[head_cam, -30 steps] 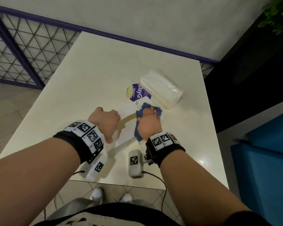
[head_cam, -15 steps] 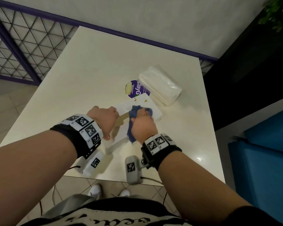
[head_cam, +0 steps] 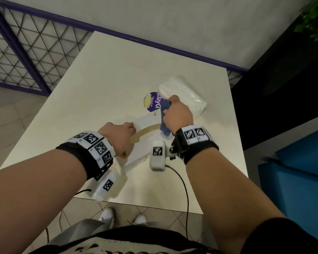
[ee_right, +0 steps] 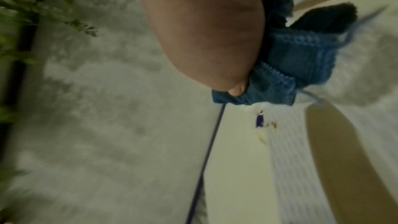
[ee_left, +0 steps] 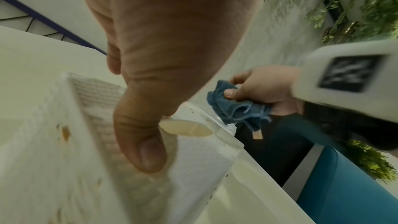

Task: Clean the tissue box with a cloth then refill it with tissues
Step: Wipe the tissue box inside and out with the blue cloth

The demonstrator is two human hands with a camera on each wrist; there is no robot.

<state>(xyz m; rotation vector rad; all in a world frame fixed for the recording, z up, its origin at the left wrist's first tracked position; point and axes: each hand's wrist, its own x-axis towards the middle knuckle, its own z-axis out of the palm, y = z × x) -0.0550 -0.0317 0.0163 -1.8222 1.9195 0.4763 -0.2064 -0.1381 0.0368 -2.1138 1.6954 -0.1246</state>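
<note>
The white tissue box (head_cam: 145,125) lies on the table with its oval opening facing up. My left hand (head_cam: 117,136) grips its near left side, the thumb (ee_left: 140,134) lying over the top by the opening (ee_left: 187,128). My right hand (head_cam: 176,114) holds a bunched blue cloth (head_cam: 164,116) at the box's far right end. Whether the cloth touches the box I cannot tell. In the right wrist view the cloth (ee_right: 290,67) hangs just over the box's corner (ee_right: 286,151). A clear-wrapped pack of white tissues (head_cam: 184,94) lies just behind the right hand.
A purple and yellow wrapper (head_cam: 151,101) lies beside the tissue pack. The cream table (head_cam: 108,85) stands against a grey wall, with a purple mesh railing (head_cam: 26,52) to the left and a blue seat (head_cam: 301,171) to the right. Green plants (ee_left: 355,6) hang nearby.
My right hand wiped the cloth back toward me along the box top, then moved away to the box's far right end. The left hand kept its grip on the box.
</note>
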